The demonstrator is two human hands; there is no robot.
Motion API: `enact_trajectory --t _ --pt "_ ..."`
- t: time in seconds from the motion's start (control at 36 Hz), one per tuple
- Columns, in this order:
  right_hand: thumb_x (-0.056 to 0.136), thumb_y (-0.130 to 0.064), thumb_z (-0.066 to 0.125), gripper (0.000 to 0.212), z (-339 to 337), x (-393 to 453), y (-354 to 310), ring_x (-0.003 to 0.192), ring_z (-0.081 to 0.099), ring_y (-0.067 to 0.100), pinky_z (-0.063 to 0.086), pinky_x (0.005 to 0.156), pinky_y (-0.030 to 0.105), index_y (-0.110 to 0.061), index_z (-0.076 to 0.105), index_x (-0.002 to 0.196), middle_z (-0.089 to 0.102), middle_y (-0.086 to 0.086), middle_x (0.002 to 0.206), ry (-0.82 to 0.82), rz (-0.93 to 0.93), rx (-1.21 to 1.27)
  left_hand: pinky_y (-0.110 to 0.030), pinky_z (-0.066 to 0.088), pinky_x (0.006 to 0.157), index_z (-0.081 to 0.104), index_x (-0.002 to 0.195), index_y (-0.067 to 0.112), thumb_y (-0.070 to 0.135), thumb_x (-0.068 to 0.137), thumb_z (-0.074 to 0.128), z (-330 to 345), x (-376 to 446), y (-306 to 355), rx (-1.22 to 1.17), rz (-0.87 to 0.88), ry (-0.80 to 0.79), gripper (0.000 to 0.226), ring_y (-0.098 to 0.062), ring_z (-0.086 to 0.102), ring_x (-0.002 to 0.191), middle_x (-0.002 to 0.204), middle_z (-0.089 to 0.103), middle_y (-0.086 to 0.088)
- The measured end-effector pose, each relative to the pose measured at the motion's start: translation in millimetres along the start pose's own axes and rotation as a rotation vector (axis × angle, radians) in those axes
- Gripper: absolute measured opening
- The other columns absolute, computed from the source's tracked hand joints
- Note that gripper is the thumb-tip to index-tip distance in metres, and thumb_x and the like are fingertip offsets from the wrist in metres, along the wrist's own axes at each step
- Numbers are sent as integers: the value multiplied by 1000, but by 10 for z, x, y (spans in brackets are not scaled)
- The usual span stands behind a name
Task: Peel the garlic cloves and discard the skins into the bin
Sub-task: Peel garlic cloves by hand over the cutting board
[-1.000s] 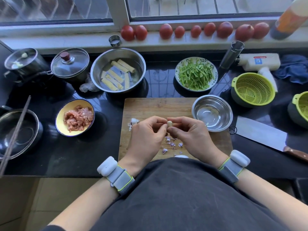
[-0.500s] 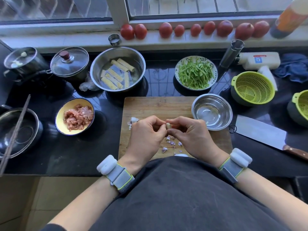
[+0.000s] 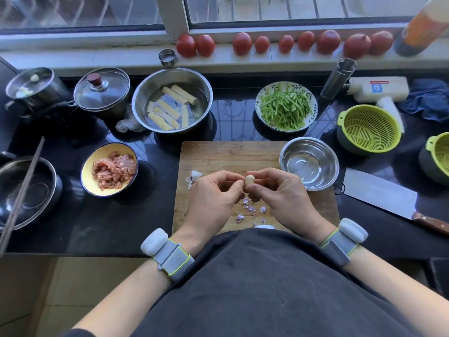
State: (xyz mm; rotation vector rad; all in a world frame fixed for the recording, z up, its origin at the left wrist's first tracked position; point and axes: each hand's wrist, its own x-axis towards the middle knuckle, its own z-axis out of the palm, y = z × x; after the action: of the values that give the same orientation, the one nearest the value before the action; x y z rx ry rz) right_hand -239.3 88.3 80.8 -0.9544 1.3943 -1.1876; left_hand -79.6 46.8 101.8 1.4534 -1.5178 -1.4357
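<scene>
Pale garlic clove (image 3: 249,180) now shows bare, pinched in right hand (image 3: 281,195); a second ago half-hidden. Left hand (image 3: 213,194) grip curled beside it, contents unclear; skins (image 3: 250,208) litter cutting board (image 3: 230,154), so binning remains.

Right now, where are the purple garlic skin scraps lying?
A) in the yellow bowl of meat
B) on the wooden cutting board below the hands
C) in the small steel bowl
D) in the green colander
B: the purple skin scraps lie loose on the cutting board, just below the left hand and right hand that hold the garlic clove.

Scuffed wooden cutting board (image 3: 226,156), shiny steel bowl (image 3: 309,164)
</scene>
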Motion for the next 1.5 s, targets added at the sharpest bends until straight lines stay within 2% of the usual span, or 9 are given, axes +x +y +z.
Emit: enact_trajectory --t 0.14,0.22,0.31,0.5,0.69,0.89,1.22,1.36,1.5 --pt "82 1 78 24 -5 -1 19 69 70 12 57 70 26 -17 74 98 77 4 81 3 -3 -68 -40 62 75 77 85 19 15 89 72 -11 11 -13 125 73 -6 8 -11 74 73 73 75 5" --pt "81 -6 82 23 -27 -7 32 77 74 15 61 75 31 -16 76 101 78 0 85 6 -65 -224 -36 60 73 77 82 21 20 88 73 -29 7 7 233 116 -2 8 -5 71 72 71 74 11" --pt "80 -10 84 21 -38 -3 34 76 73 17 62 75 36 -12 77 100 77 -1 82 3 -139 -338 -29 55 68 75 80 22 24 88 72 -45 9 32 353 166 -10 9 -2 66 69 68 71 13" --pt "79 -13 85 21 -37 -5 48 72 71 12 60 72 34 -13 78 99 76 -4 81 -2 -217 -447 -27 49 61 73 80 20 26 91 69 -91 -13 80 530 270 -36 14 -6 61 65 68 68 10" --pt "80 -18 85 21 -33 0 20 68 68 11 58 69 31 -15 77 99 75 -5 78 2 -274 -548 -35 50 63 70 78 21 27 90 67 -96 -37 73 618 347 18 14 -13 60 70 69 67 8" --pt "81 -21 84 15 -25 0 40 62 62 15 53 63 32 -15 76 92 71 -3 71 -19 -303 -599 -37 48 64 64 78 21 28 89 65 -102 -24 86 761 403 -12 13 -15 57 71 72 63 6" --pt "83 -17 82 12 -29 -10 41 65 65 18 54 64 38 -15 75 92 73 -1 74 -63 -275 -551 -40 49 64 57 74 19 22 87 64 -79 0 26 644 402 -39 16 -16 55 69 72 57 6" --pt "84 -15 82 13 -23 -46 -14 69 69 15 57 65 25 -16 77 96 75 -5 77 -48 -163 -414 -40 51 64 61 73 20 22 87 67 -84 -4 35 520 326 -38 15 -14 59 70 71 61 6" --pt "84 -8 79 17 -8 -51 -58 75 72 22 61 75 41 -19 76 97 76 -2 78 -57 -35 -254 -34 58 66 65 73 18 13 88 66 -75 -18 84 272 111 -67 16 -14 70 67 67 71 3"
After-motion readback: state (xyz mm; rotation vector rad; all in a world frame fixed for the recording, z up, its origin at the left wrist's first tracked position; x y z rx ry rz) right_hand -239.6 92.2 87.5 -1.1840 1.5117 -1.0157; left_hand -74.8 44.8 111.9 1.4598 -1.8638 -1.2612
